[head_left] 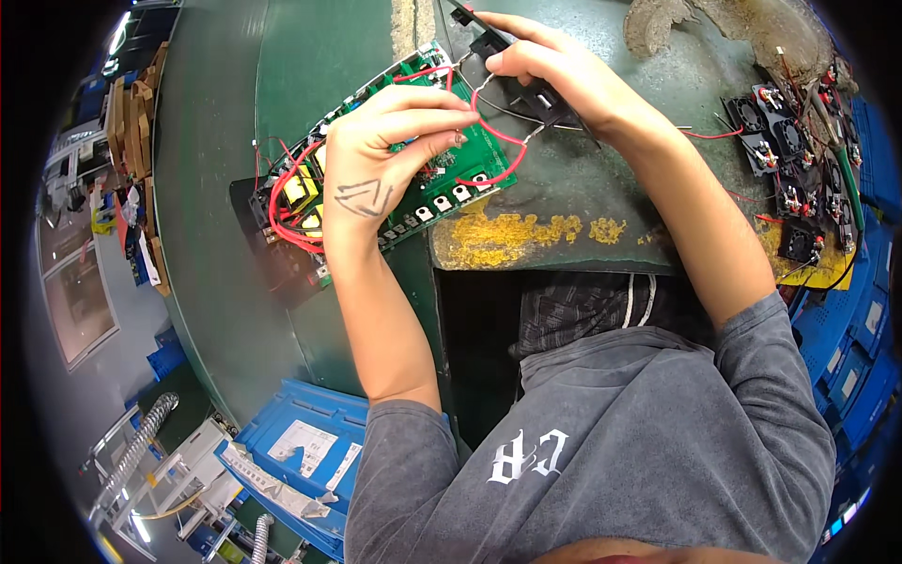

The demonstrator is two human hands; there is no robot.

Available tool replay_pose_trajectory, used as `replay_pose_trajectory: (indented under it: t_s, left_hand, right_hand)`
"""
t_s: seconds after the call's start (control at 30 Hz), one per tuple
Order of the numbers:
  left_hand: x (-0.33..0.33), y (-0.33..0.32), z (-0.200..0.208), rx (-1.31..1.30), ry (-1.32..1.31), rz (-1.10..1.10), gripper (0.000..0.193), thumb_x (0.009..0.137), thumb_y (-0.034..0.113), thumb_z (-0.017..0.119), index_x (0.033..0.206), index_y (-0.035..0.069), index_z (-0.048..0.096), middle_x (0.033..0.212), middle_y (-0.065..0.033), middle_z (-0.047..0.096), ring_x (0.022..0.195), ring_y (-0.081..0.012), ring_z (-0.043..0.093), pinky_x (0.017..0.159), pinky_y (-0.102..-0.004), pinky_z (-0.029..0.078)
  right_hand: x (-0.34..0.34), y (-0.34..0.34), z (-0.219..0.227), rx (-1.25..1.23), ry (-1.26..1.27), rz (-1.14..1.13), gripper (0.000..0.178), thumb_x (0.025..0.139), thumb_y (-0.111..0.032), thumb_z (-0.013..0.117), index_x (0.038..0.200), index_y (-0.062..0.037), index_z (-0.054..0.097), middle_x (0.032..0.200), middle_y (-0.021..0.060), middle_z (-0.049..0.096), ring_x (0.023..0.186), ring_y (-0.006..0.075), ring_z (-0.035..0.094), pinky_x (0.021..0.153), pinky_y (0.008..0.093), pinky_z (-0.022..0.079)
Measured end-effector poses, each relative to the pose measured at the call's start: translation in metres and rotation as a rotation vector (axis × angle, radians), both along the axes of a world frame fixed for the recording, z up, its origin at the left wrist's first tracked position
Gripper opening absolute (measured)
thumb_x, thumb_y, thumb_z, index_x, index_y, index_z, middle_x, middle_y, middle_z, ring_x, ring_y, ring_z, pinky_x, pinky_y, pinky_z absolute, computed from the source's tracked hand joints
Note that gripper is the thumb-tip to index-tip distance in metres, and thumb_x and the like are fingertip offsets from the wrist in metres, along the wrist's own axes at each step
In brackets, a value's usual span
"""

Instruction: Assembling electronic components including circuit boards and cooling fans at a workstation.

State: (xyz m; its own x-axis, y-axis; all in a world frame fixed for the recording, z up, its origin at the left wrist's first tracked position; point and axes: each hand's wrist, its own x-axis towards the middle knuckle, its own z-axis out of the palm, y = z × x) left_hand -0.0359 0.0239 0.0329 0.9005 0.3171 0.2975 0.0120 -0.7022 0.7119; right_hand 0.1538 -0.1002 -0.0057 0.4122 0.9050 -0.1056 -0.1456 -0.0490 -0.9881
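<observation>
On the green worktop, one circuit board lies under the left grip, left of the right grip.
The green board sits aslant. The right grip clasps one black panel; whether the left pinches the red wire beside it, I cannot tell. Four white tabs line the board's near edge.

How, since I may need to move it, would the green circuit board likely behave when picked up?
The green circuit board is probably stiff, being a flat, straight-edged sheet. It may feel heavier toward the end with the bulky yellow components. Its looping red wires look flexible and could snag or tug.
</observation>
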Motion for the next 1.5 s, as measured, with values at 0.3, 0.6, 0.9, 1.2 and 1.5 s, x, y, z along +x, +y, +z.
replay_pose_trajectory:
  t_s: [0.3,0.6,0.9,1.2,1.5]
  left_hand:
    - [0.005,-0.004,-0.005,-0.123,0.062,-0.071,0.026,0.073,-0.004,0.083,0.097,0.004,0.083,0.079,0.0002,0.060,0.073,-0.0106,0.058,0.064,-0.0261,0.046]
    - [0.005,-0.005,-0.006,-0.306,0.072,-0.170,0.022,0.076,-0.002,0.082,0.096,0.005,0.081,0.090,-0.0049,0.073,0.086,-0.0166,0.069,0.074,-0.0283,0.055]
    - [0.003,-0.009,0.013,0.108,0.091,0.028,0.032,0.072,-0.004,0.079,0.101,0.010,0.077,0.108,-0.0055,0.071,0.102,-0.0258,0.069,0.086,-0.0355,0.056]
    - [-0.004,-0.013,0.021,0.298,0.197,0.013,0.032,0.067,0.001,0.083,0.097,0.012,0.077,0.107,-0.0020,0.065,0.104,-0.0254,0.060,0.086,-0.0384,0.053]
    - [-0.003,-0.009,0.021,0.327,0.107,-0.022,0.032,0.062,0.007,0.088,0.093,0.011,0.080,0.101,-0.0008,0.066,0.096,-0.0220,0.061,0.078,-0.0361,0.052]
  right_hand:
    - [0.002,0.003,-0.012,0.056,-0.202,0.126,0.064,0.090,-0.021,0.066,0.151,-0.0045,0.054,0.090,0.0008,0.065,0.084,0.0084,0.058,0.080,0.0252,0.046]
    - [0.009,-0.001,-0.004,0.029,-0.114,0.129,0.063,0.092,-0.024,0.065,0.151,-0.0055,0.054,0.095,0.0014,0.069,0.088,0.0081,0.060,0.085,0.0257,0.047]
    - [0.008,-0.008,0.024,-0.144,-0.100,0.208,0.070,0.090,-0.028,0.068,0.150,-0.0005,0.047,0.125,0.0138,0.064,0.109,0.0180,0.058,0.095,0.0305,0.048]
    - [0.008,-0.006,0.012,-0.061,-0.078,0.179,0.069,0.090,-0.026,0.067,0.151,0.0002,0.046,0.123,0.0121,0.064,0.107,0.0189,0.059,0.094,0.0304,0.048]
    - [0.008,0.000,0.000,0.093,-0.127,0.219,0.064,0.090,-0.020,0.067,0.148,0.0026,0.050,0.122,0.0112,0.065,0.105,0.0169,0.057,0.092,0.0302,0.048]
